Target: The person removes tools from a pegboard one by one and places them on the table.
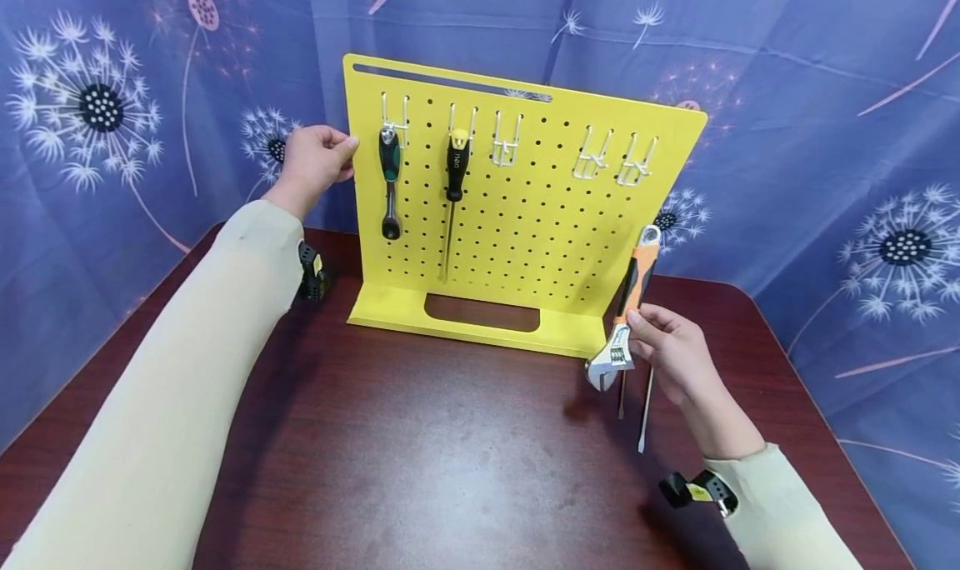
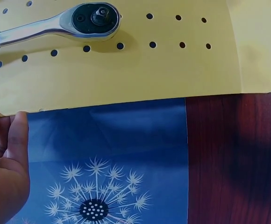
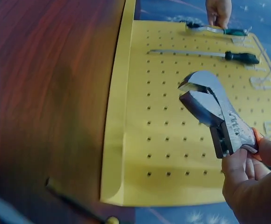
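My left hand [image 1: 311, 163] pinches the left edge of the yellow pegboard [image 1: 510, 220] between thumb and fingers. My right hand [image 1: 675, 349] grips an adjustable wrench [image 1: 632, 312] with an orange and black handle, its head pointing down, in front of the board's lower right corner. Below that hand, two screwdriver shafts [image 1: 646, 412] stick out; their handles are hidden, so whether the hand holds them cannot be told. On the board hang a ratchet wrench [image 1: 390, 178] with a green and black handle and a black screwdriver [image 1: 457, 170] with a yellow end, both handle up.
White wire hooks [image 1: 506, 141] with nothing on them sit along the board's upper middle and right. The board stands upright on a dark red wooden table [image 1: 420, 437]. A blue curtain [image 1: 750, 45] with dandelion prints surrounds the table.
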The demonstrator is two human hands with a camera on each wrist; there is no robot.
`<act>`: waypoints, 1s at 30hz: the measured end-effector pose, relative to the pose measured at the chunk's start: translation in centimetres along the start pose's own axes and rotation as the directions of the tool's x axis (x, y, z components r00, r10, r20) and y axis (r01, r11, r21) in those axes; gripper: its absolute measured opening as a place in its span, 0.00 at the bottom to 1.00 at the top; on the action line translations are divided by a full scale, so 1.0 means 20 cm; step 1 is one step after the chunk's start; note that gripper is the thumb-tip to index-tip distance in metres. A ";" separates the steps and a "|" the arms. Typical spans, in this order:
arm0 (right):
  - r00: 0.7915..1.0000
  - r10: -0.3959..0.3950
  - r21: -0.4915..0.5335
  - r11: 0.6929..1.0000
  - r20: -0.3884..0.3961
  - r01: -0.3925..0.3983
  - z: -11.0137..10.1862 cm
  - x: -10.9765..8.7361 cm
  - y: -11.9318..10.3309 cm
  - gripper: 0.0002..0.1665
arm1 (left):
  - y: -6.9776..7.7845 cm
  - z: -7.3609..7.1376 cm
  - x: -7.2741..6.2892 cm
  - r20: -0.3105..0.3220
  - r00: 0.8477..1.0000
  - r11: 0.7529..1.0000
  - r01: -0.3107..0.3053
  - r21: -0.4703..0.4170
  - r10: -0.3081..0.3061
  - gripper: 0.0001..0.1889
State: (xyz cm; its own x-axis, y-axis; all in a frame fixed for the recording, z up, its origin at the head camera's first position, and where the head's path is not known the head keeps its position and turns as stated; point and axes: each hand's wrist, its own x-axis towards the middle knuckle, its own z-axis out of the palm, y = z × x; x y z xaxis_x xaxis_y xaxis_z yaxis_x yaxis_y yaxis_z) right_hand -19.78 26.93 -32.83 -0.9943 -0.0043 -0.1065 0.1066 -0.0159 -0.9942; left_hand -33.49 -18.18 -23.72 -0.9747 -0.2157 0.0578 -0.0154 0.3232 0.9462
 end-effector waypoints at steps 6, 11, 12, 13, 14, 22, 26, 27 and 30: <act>0.998 0.069 0.022 0.997 0.015 -0.069 -0.14 0.01 0.05 0.22 | 0.01 0.01 0.00 -0.005 1.000 1.000 0.023 0.013 -0.023 0.17; 0.990 0.140 -0.037 0.989 -0.002 -0.140 -0.24 0.03 0.10 0.21 | 0.02 0.01 0.00 -0.003 1.000 1.000 0.017 0.004 -0.017 0.16; 0.988 0.154 -0.050 0.987 -0.004 -0.154 -0.26 0.03 0.11 0.22 | 0.02 0.00 0.00 -0.002 1.000 1.000 0.014 0.004 -0.014 0.16; 0.986 0.165 -0.054 0.985 -0.005 -0.165 -0.28 0.04 0.12 0.22 | 0.02 0.00 0.00 0.001 1.000 1.000 0.012 0.004 -0.012 0.16; 0.984 0.178 -0.052 0.983 -0.004 -0.178 -0.30 0.04 0.12 0.22 | 0.02 0.00 0.00 0.002 1.000 1.000 0.010 0.006 -0.010 0.16; 0.970 0.244 -0.092 0.965 -0.022 -0.245 -0.40 0.07 0.17 0.19 | 0.01 -0.01 0.01 0.013 1.000 1.000 0.018 0.004 -0.018 0.17; 0.965 0.260 -0.118 0.958 -0.035 -0.262 -0.45 0.07 0.19 0.20 | 0.02 -0.01 0.02 0.015 1.000 1.000 0.023 0.011 -0.023 0.17; 0.964 0.263 -0.115 0.957 -0.037 -0.266 -0.46 0.07 0.19 0.20 | 0.02 -0.01 0.02 0.016 1.000 1.000 0.023 0.012 -0.023 0.18; 0.961 0.272 -0.106 0.956 -0.044 -0.275 -0.48 0.06 0.21 0.22 | 0.02 -0.01 0.02 0.017 1.000 1.000 0.023 0.013 -0.024 0.18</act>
State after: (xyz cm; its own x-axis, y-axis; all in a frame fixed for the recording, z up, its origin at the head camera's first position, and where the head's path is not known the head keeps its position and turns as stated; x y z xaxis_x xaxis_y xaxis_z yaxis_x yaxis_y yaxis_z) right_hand -20.59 36.46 -37.20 -0.9271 0.0356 -0.3731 0.3748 0.0925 -0.9225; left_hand -33.77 -18.27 -23.29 -0.9778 -0.2072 0.0299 -0.0410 0.3296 0.9432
